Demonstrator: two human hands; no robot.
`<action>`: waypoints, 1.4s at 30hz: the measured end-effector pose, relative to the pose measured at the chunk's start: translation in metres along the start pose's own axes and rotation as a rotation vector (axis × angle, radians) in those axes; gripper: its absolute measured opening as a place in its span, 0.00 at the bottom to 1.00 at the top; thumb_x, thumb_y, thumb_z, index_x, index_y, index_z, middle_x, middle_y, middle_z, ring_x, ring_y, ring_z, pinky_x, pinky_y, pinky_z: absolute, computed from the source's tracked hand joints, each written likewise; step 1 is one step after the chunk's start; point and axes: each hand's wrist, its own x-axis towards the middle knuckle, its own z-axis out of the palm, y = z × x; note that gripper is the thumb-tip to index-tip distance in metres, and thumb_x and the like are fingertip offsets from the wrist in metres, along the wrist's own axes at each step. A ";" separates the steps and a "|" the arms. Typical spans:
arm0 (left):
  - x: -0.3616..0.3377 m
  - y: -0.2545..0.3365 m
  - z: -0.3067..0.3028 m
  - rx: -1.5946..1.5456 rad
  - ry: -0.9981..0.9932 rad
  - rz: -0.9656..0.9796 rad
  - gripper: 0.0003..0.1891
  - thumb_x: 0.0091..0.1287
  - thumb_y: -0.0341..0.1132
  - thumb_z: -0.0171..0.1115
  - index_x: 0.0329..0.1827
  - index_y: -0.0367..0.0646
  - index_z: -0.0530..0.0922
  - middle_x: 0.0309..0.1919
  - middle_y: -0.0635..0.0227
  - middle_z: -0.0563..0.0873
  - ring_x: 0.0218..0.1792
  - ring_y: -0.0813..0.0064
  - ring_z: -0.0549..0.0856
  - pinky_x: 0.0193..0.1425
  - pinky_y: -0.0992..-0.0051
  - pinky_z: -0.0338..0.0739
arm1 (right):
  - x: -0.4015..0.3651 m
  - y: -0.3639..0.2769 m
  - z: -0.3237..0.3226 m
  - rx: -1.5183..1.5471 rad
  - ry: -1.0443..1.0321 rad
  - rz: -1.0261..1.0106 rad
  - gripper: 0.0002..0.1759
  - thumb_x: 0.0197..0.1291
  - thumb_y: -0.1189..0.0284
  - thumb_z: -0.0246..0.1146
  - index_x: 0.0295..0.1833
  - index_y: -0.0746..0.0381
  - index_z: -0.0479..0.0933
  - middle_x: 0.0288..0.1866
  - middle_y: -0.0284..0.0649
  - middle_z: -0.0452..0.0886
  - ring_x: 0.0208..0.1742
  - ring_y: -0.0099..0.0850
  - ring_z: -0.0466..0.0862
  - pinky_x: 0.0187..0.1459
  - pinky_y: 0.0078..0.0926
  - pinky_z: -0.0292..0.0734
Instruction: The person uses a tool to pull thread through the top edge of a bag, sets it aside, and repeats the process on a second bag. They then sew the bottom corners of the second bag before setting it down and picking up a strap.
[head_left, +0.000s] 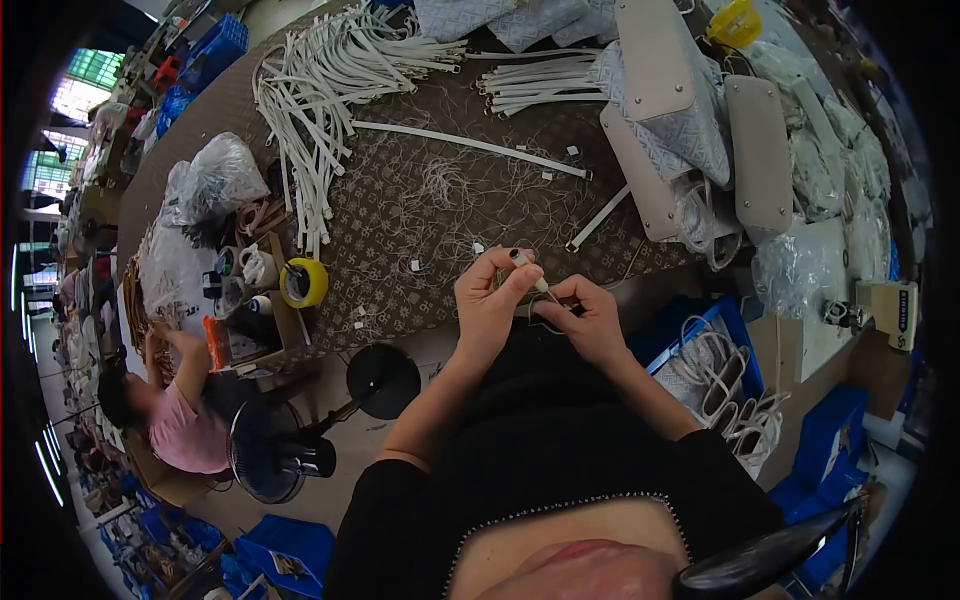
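Above the near edge of the table, my left hand (pixel 486 304) is closed around a small whitish piece with a dark round end (pixel 517 258). Its exact kind does not show. Close beside it on the right, my right hand (pixel 592 318) is pinched, thumb against fingers, at the lower end of that piece. A thin pale strand appears between the two hands, but what the right fingertips grip is too small to make out. White straps with metal ends lie beyond my hands, one long strap (pixel 470 142) stretched across the table and a short strap (pixel 600 217) nearer my right hand.
Loose thread (pixel 440 185) litters the brown patterned cloth (pixel 390 260). A strap pile (pixel 320 90) lies at the back left, pale handbags (pixel 655 70) at the right. Yellow tape (pixel 304 283) sits left. Below are a fan (pixel 268 452) and a blue crate (pixel 745 340). A person in pink (pixel 188 430) works left.
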 end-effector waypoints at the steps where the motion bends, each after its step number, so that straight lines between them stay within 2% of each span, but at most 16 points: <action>1: 0.000 0.001 -0.002 -0.002 0.008 0.003 0.03 0.60 0.26 0.63 0.35 0.37 0.79 0.37 0.69 0.81 0.39 0.83 0.79 0.47 0.81 0.73 | 0.000 -0.002 0.000 0.118 -0.090 0.098 0.10 0.58 0.73 0.62 0.44 0.66 0.78 0.28 0.29 0.78 0.27 0.14 0.74 0.28 0.14 0.68; 2: 0.002 0.002 -0.006 0.020 -0.012 0.006 0.03 0.61 0.27 0.61 0.36 0.36 0.78 0.37 0.68 0.82 0.40 0.82 0.79 0.48 0.80 0.72 | 0.000 -0.002 -0.001 0.115 -0.099 0.097 0.10 0.58 0.73 0.62 0.44 0.66 0.78 0.28 0.29 0.78 0.27 0.14 0.74 0.28 0.14 0.68; 4: 0.003 0.003 -0.013 0.043 -0.022 0.025 0.04 0.63 0.28 0.59 0.37 0.36 0.78 0.37 0.66 0.83 0.40 0.82 0.79 0.49 0.79 0.72 | 0.002 0.001 -0.005 0.261 -0.251 0.217 0.08 0.62 0.70 0.58 0.38 0.65 0.76 0.30 0.31 0.78 0.33 0.15 0.74 0.38 0.15 0.69; 7: 0.004 0.005 -0.021 -0.035 -0.050 -0.117 0.03 0.62 0.27 0.60 0.37 0.38 0.78 0.37 0.67 0.83 0.42 0.81 0.80 0.50 0.78 0.73 | 0.001 0.001 0.001 0.237 -0.279 0.177 0.11 0.64 0.68 0.55 0.39 0.66 0.76 0.30 0.31 0.78 0.34 0.16 0.74 0.41 0.16 0.68; 9: 0.003 0.005 -0.027 -0.072 0.007 -0.154 0.03 0.62 0.28 0.60 0.35 0.39 0.77 0.36 0.68 0.83 0.40 0.81 0.80 0.49 0.80 0.73 | 0.004 0.003 0.008 0.193 -0.288 0.144 0.11 0.63 0.69 0.56 0.40 0.66 0.77 0.30 0.31 0.79 0.32 0.16 0.75 0.37 0.15 0.68; 11: 0.006 -0.001 -0.030 -0.111 0.070 -0.079 0.03 0.62 0.28 0.61 0.34 0.39 0.77 0.36 0.69 0.83 0.38 0.83 0.80 0.47 0.82 0.73 | 0.006 -0.001 0.017 -0.044 -0.118 0.091 0.10 0.64 0.68 0.56 0.40 0.65 0.77 0.29 0.31 0.79 0.30 0.16 0.75 0.32 0.13 0.68; 13: 0.009 -0.005 -0.035 -0.172 0.193 -0.117 0.04 0.61 0.28 0.63 0.31 0.39 0.77 0.30 0.75 0.81 0.30 0.89 0.77 0.35 0.88 0.70 | 0.011 0.010 0.024 -0.066 -0.123 0.075 0.10 0.63 0.68 0.56 0.40 0.64 0.77 0.28 0.30 0.78 0.29 0.15 0.74 0.31 0.13 0.68; 14: 0.010 -0.009 -0.041 -0.150 0.157 -0.087 0.02 0.63 0.28 0.60 0.34 0.40 0.76 0.33 0.70 0.82 0.34 0.85 0.79 0.43 0.83 0.73 | 0.014 0.013 0.027 -0.085 -0.102 0.077 0.10 0.63 0.68 0.57 0.41 0.64 0.77 0.28 0.30 0.78 0.28 0.15 0.74 0.29 0.13 0.68; 17: 0.011 -0.007 -0.055 -0.174 0.155 -0.111 0.02 0.64 0.28 0.59 0.35 0.41 0.75 0.33 0.71 0.82 0.34 0.85 0.79 0.42 0.83 0.73 | 0.022 0.002 0.035 0.038 -0.184 0.147 0.10 0.63 0.68 0.57 0.41 0.64 0.77 0.28 0.29 0.78 0.27 0.14 0.72 0.28 0.13 0.66; 18: 0.012 -0.013 -0.065 -0.112 0.118 -0.092 0.06 0.66 0.30 0.57 0.42 0.39 0.76 0.35 0.70 0.82 0.36 0.84 0.79 0.44 0.82 0.73 | 0.027 0.005 0.033 0.015 -0.261 0.170 0.10 0.63 0.68 0.57 0.42 0.64 0.77 0.29 0.29 0.78 0.28 0.14 0.72 0.30 0.13 0.66; 19: 0.010 -0.008 -0.066 -0.110 0.128 -0.059 0.06 0.66 0.30 0.57 0.42 0.39 0.76 0.35 0.70 0.82 0.36 0.84 0.79 0.44 0.82 0.73 | 0.030 0.008 0.035 0.008 -0.283 0.144 0.10 0.63 0.68 0.57 0.42 0.64 0.77 0.29 0.29 0.78 0.28 0.14 0.72 0.30 0.13 0.66; 22: 0.000 0.005 -0.076 -0.041 0.019 -0.149 0.17 0.69 0.37 0.53 0.56 0.37 0.73 0.42 0.67 0.82 0.45 0.81 0.79 0.52 0.78 0.71 | 0.037 0.009 0.040 0.135 -0.372 0.243 0.08 0.62 0.70 0.58 0.40 0.65 0.77 0.28 0.29 0.77 0.29 0.14 0.72 0.31 0.11 0.65; 27: -0.016 0.018 -0.096 -0.121 0.020 -0.170 0.17 0.68 0.38 0.53 0.54 0.36 0.74 0.43 0.67 0.82 0.45 0.81 0.79 0.54 0.78 0.71 | 0.050 0.031 0.061 0.218 -0.465 0.226 0.06 0.60 0.72 0.60 0.36 0.64 0.75 0.28 0.29 0.77 0.28 0.14 0.71 0.31 0.11 0.64; 36: -0.030 0.010 -0.126 -0.184 0.431 -0.155 0.15 0.68 0.38 0.55 0.52 0.39 0.76 0.42 0.68 0.83 0.44 0.82 0.79 0.51 0.79 0.72 | 0.068 0.050 0.112 0.083 -0.505 0.083 0.06 0.59 0.73 0.61 0.35 0.65 0.75 0.27 0.28 0.76 0.28 0.14 0.71 0.30 0.12 0.67; 38: -0.032 0.011 -0.132 -0.193 0.428 -0.214 0.15 0.68 0.39 0.55 0.51 0.40 0.76 0.41 0.68 0.83 0.42 0.81 0.79 0.50 0.78 0.73 | 0.074 0.056 0.120 0.121 -0.523 0.099 0.07 0.59 0.72 0.61 0.36 0.66 0.75 0.27 0.28 0.76 0.28 0.14 0.72 0.31 0.12 0.67; 42: -0.035 -0.017 -0.155 -0.236 0.416 -0.114 0.14 0.67 0.41 0.56 0.47 0.40 0.77 0.38 0.69 0.83 0.39 0.81 0.80 0.47 0.79 0.73 | 0.084 0.079 0.133 0.099 -0.625 0.103 0.07 0.60 0.72 0.61 0.35 0.66 0.75 0.27 0.29 0.76 0.28 0.14 0.72 0.31 0.12 0.67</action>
